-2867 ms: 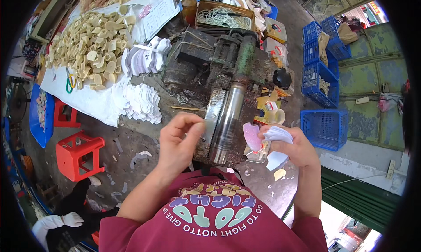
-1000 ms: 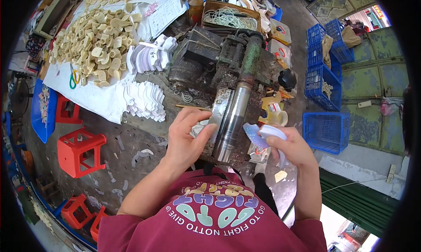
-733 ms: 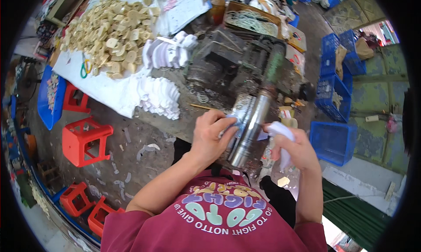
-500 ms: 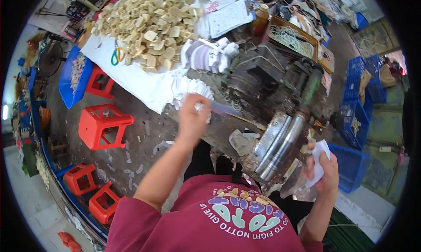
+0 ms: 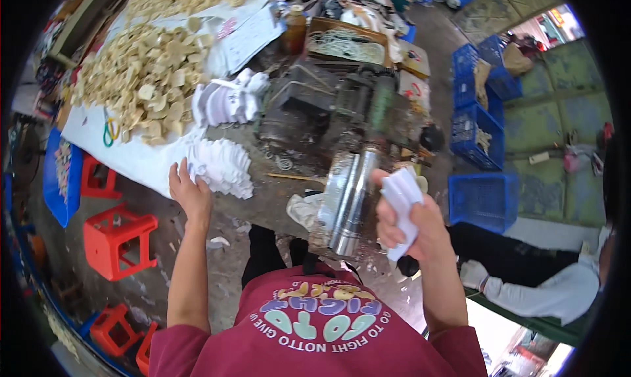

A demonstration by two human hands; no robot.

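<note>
White wavy-edged pieces (image 5: 225,169) are already piled at the spread-fingered left hand (image 5: 192,196); unpiled flat white sheets (image 5: 402,203) are gripped by the right hand (image 5: 428,229).

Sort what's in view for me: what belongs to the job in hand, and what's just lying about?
Likely in the job:
- white pieces in the right hand
- white stack at the left hand
- metal roller

Apparently just lying about:
- red stools
- blue crate
- bottle
</note>
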